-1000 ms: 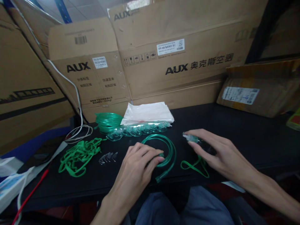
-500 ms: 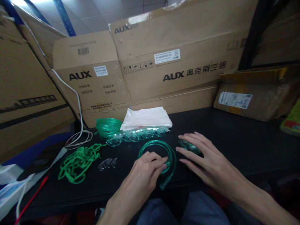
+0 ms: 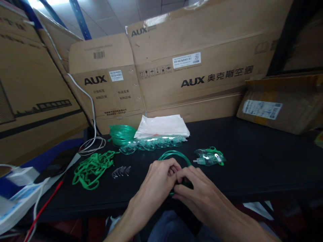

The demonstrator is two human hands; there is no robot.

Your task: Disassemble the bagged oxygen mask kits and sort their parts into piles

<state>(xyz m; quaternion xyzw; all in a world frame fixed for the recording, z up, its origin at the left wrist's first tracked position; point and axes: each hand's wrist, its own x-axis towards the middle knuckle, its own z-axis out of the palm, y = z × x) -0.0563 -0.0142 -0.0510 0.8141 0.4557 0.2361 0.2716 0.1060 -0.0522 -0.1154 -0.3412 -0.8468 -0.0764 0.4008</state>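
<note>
A coil of green plastic tubing lies on the black table in front of me, its near part covered by my hands. My left hand is closed on the tubing, fingers curled inward. Against its fingertips, my right hand is pinched on the tubing too; the exact spot it grips is hidden. Right of the hands rests a clear green face mask with a green elastic strap, touched by neither hand.
Behind lie a row of clear green masks, white bags and a bundle of green tubing. To the left are green elastic straps, several small clear pieces and a power strip. Cardboard boxes wall the back.
My right hand has left the mask at the right and come to the tubing beside my left hand. The mask now lies uncovered. The view has shifted slightly.
</note>
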